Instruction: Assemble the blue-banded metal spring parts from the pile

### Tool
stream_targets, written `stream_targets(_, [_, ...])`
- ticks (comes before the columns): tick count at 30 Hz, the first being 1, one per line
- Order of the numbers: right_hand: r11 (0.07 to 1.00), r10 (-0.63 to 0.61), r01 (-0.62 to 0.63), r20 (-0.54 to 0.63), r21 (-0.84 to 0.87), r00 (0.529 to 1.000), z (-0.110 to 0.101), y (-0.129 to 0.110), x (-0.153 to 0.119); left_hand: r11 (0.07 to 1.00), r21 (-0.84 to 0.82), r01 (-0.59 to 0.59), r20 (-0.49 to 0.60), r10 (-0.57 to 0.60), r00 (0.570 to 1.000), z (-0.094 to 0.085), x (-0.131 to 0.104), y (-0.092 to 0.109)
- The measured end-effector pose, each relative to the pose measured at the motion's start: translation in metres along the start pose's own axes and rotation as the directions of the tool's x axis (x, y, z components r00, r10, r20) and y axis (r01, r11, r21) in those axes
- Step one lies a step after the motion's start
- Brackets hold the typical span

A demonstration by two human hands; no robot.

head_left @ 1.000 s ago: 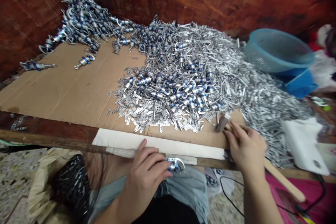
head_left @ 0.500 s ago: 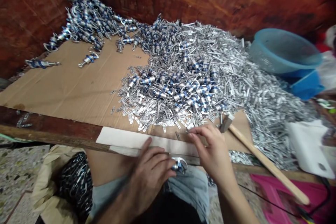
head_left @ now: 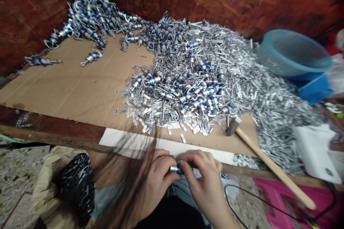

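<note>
Shiny metal hammer head (head_left: pixel 233 126), smooth pale wooden handle (head_left: pixel 274 168), matt brown cardboard (head_left: pixel 72 82).

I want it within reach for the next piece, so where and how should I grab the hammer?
Grip the bare wooden handle midway, probably with the right hand coming from the near right. The hammer's head rests by the metal pile, while the handle slants toward you, past the cardboard.

Hammer (head_left: pixel 271 162) right of hands, head on cardboard (head_left: pixel 67 78); basin (head_left: pixel 294 52) behind it, to right; sack (head_left: pixel 51 182) below table edge, left.
</note>
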State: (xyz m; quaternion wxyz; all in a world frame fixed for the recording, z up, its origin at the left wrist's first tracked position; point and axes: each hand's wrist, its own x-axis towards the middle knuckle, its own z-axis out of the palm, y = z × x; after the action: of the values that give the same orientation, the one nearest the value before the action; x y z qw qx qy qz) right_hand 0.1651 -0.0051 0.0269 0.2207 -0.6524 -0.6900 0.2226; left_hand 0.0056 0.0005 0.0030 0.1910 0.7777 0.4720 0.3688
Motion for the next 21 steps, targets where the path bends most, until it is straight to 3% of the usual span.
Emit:
stream_targets(4, [0.988,0.031,-0.034,-0.024,-0.148,0.999,0.010,0.000,-0.006,0.999,0.028,-0.046,-0.022,0.047,0.999,0.001,0.003,0.001])
stream_targets(8, [0.994,0.016,-0.022,-0.055,-0.106,0.998,0.010,0.002,-0.002,0.997,-0.004,-0.083,-0.029,0.083,0.996,0.000,0.005,0.003])
stream_targets(10, [0.998,-0.005,-0.004,-0.152,-0.056,0.988,-0.002,0.015,0.007,0.997,-0.042,-0.058,-0.040,0.056,0.998,-0.001,0.005,0.003])
stream_targets(12, [0.995,-0.009,-0.023,-0.330,-0.094,0.944,-0.022,0.042,0.021,0.996,-0.081,-0.036,-0.037,0.033,0.999,-0.001,0.004,0.003])
stream_targets(13, [0.974,0.012,-0.114,-0.457,-0.195,0.890,-0.033,0.059,0.028,0.995,-0.093,-0.037,-0.038,0.033,0.999,-0.002,0.004,0.003])
stream_targets(15, [0.866,0.048,-0.312,-0.556,-0.391,0.830,-0.055,0.096,0.042,0.995,-0.095,-0.033,-0.036,0.029,0.999,-0.002,0.004,0.003])
stream_targets(16, [0.831,0.061,-0.325,-0.507,-0.452,0.860,-0.064,0.113,0.046,0.995,-0.091,-0.028,-0.036,0.025,0.999,-0.002,0.004,0.003])
stream_targets(18, [0.824,0.049,-0.234,-0.347,-0.516,0.936,-0.075,0.134,0.051,0.996,-0.083,-0.029,-0.034,0.026,0.999,-0.001,0.004,0.003])
stream_targets(19, [0.835,0.024,-0.177,-0.288,-0.521,0.957,-0.077,0.137,0.051,0.996,-0.080,-0.029,-0.029,0.026,0.999,-0.001,0.004,0.003])
stream_targets(21, [0.855,-0.035,-0.115,-0.279,-0.505,0.960,-0.077,0.126,0.045,0.996,-0.079,-0.031,-0.028,0.029,0.999,0.000,0.004,0.003])
